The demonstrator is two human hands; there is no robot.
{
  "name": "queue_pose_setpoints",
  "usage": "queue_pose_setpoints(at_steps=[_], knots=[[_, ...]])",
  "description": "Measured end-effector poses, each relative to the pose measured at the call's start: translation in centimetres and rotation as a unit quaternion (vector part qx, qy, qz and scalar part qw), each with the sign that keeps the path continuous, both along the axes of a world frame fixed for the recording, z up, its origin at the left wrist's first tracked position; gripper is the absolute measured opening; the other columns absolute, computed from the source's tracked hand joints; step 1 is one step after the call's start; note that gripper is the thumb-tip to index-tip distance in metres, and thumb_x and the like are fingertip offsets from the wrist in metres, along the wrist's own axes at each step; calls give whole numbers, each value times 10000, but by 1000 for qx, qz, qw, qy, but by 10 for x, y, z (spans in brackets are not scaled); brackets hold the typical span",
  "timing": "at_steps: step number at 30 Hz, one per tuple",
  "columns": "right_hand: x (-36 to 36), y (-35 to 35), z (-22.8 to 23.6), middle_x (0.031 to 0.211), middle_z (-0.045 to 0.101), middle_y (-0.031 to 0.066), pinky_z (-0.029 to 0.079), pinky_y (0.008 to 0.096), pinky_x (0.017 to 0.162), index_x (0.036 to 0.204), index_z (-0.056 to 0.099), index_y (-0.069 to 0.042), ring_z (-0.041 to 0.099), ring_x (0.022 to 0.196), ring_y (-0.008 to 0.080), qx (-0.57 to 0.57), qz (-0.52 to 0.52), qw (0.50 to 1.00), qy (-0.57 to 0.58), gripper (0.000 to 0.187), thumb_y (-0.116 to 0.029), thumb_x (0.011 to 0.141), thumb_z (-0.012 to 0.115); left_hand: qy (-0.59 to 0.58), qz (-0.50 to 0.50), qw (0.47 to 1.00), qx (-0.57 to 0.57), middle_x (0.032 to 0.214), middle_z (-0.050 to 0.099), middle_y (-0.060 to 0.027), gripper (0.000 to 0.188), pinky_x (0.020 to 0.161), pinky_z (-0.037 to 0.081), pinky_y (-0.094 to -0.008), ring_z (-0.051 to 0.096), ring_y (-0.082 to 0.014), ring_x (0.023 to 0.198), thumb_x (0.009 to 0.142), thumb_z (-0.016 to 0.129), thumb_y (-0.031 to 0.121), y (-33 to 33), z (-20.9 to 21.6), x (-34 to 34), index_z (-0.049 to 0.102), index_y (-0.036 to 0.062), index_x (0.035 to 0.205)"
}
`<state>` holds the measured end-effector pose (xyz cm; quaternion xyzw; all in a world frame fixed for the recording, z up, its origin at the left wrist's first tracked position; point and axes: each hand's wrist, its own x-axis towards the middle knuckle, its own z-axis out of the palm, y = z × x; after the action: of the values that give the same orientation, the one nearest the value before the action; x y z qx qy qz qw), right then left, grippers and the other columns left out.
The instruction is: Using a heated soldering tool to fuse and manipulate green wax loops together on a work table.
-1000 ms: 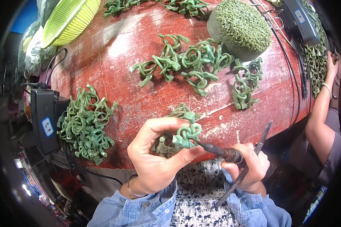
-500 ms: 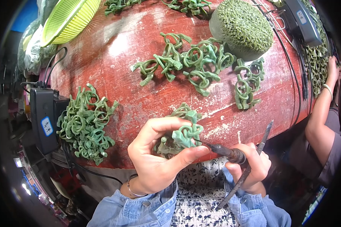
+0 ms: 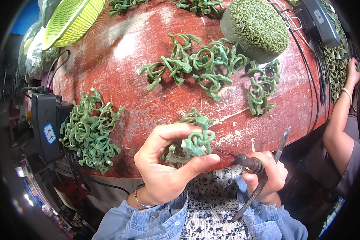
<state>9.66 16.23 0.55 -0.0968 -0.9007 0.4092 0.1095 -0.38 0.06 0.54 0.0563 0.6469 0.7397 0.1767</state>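
Observation:
Between the thumb and fingers of my left hand (image 3: 164, 170) is a small cluster of green wax ring patterns (image 3: 199, 141), held just over the table's near edge. My right hand (image 3: 271, 176) grips a dark wax pen (image 3: 249, 163) with a thin needle tip that points left at the cluster. A small gap shows between tip and wax. Also held in the right hand, crossing behind the pen, is a long metal tool (image 3: 247, 205) with a flat blade end and a ridged shaft. My left palm hides part of the cluster.
On the red table (image 3: 144, 116) lie a ring heap (image 3: 93, 134) at left, more rings (image 3: 206, 62) in the middle, and a textured green block (image 3: 256, 30). Black power boxes (image 3: 46, 124) with cables, a yellow-green basket (image 3: 74, 22), and another person's arm (image 3: 340, 116) at right.
The pen has drawn back to the right, so its tip has come away from the wax cluster. My left hand and the cluster have hardly moved.

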Motion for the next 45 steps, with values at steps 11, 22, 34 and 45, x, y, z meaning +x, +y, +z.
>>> queue_pose_setpoints(at_steps=[11, 22, 34, 45], knots=[[-2, 1, 1, 596, 576, 52, 422, 243, 433, 860, 587, -26, 561, 472, 164, 29, 29, 999, -12, 389, -288, 633, 763, 7, 2, 1000, 27, 911, 608, -116, 411, 733, 480, -262, 589, -125, 813, 642, 745, -14, 0, -3, -1, 516, -37, 983], [3, -1, -9, 617, 589, 48, 424, 233, 433, 838, 593, -19, 553, 464, 148, -33, -20, 999, 39, 328, -260, 667, 735, -38, -14, 996, 75, 979, 606, -147, 390, 761, 467, -251, 577, -118, 847, 689, 692, -39, 1, 3, -4, 507, -43, 1032], [4, -2, -12, 579, 553, 64, 424, 231, 432, 822, 579, 16, 551, 462, 138, -69, -38, 996, 52, 331, -276, 715, 691, 37, -32, 999, 22, 998, 582, -216, 377, 701, 493, -259, 583, -122, 745, 696, 683, 4, 1, 2, -7, 483, -26, 1015], [5, -4, -15, 556, 527, 49, 393, 222, 411, 808, 580, 13, 520, 434, 123, -76, -58, 994, 54, 338, -305, 733, 665, 61, -20, 997, 30, 1014, 581, -205, 382, 772, 461, -267, 575, -150, 858, 664, 687, -54, 3, 2, -7, 505, -8, 997]])
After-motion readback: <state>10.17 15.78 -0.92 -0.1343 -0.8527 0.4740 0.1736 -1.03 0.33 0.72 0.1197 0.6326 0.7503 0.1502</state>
